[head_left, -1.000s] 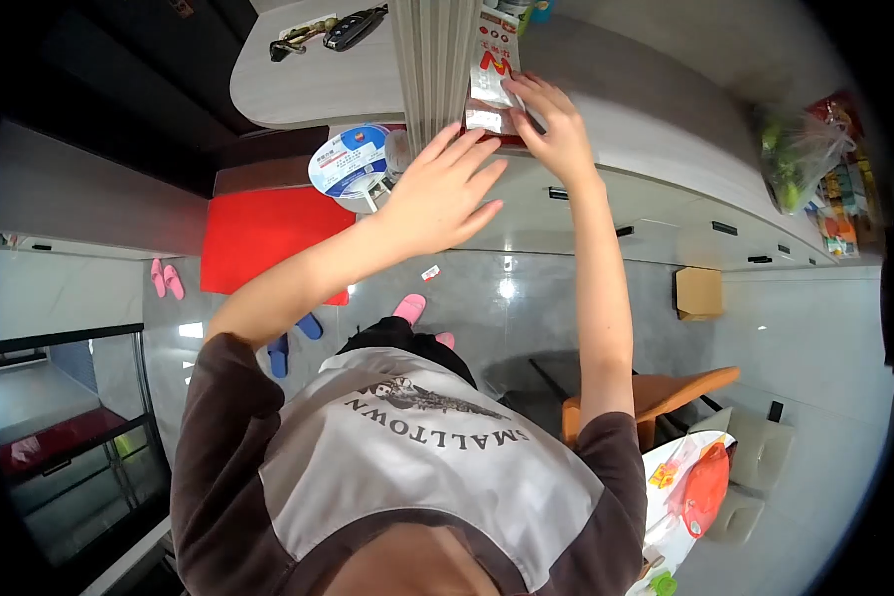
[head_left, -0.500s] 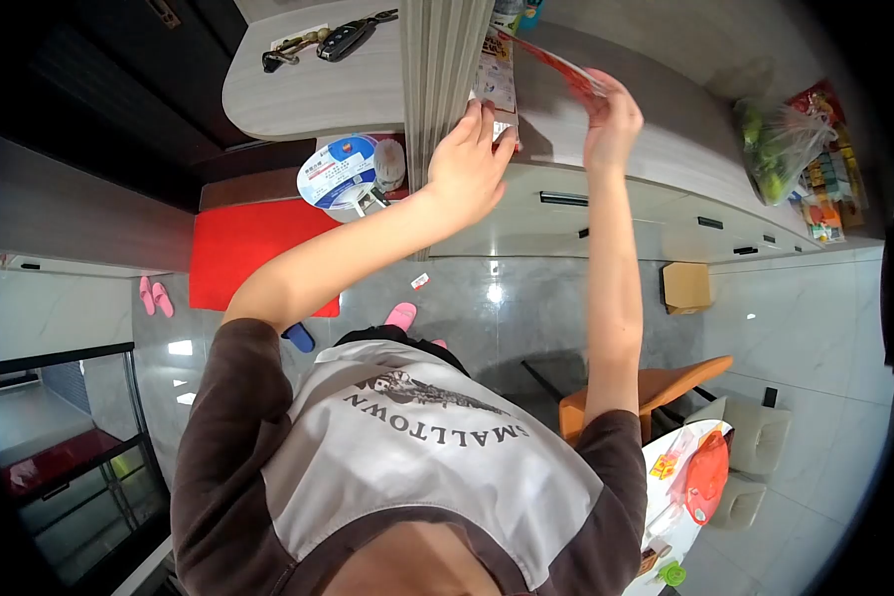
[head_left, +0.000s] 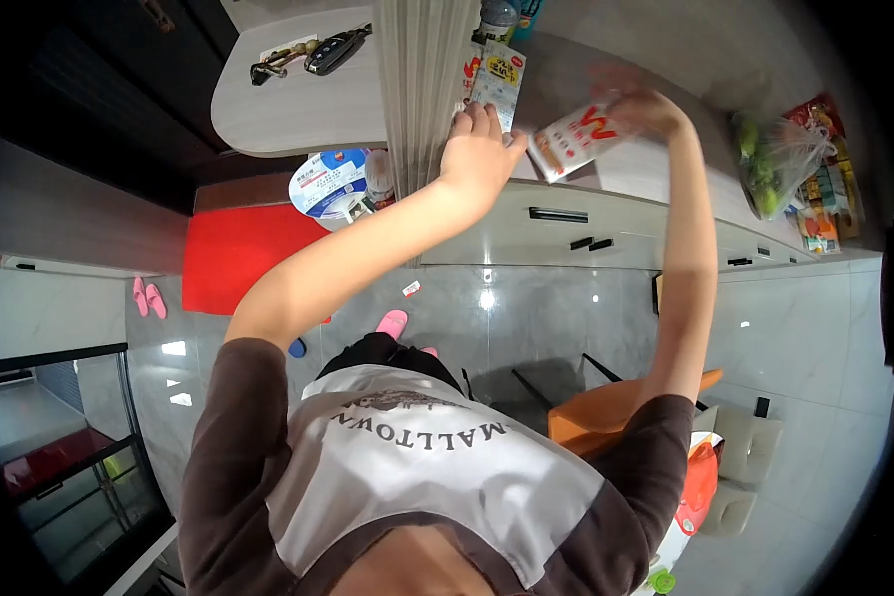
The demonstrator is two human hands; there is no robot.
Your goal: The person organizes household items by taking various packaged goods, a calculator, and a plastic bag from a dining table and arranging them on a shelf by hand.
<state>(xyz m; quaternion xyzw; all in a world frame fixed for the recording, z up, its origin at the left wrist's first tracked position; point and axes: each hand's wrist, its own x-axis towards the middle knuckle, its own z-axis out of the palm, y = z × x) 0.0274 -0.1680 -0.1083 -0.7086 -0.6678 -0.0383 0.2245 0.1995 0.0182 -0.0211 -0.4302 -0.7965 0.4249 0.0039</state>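
Observation:
My left hand [head_left: 482, 154] is against the ribbed divider, its fingers curled over the lower end of a printed paper packet [head_left: 504, 77] with yellow and white patches. A red-and-white edge of another item shows beside that packet. To the right, a flat white packet with a red logo [head_left: 569, 142] lies at the front of the shelf. My right hand [head_left: 651, 111] is at that packet's far right corner. Motion smears its fingers, so I cannot make out whether they grip it.
Bottles [head_left: 499, 18] stand behind the packets. A plastic bag of green produce [head_left: 765, 164] and colourful food packs [head_left: 821, 204] sit at the shelf's right end. Car keys [head_left: 338, 52] lie left of the divider [head_left: 427, 109]. An orange chair [head_left: 596, 412] stands below right.
My right hand has moved right and slightly down; the red-and-white item it held edge-on now shows its printed face. My left hand stays at the upright packet, whose front shows more.

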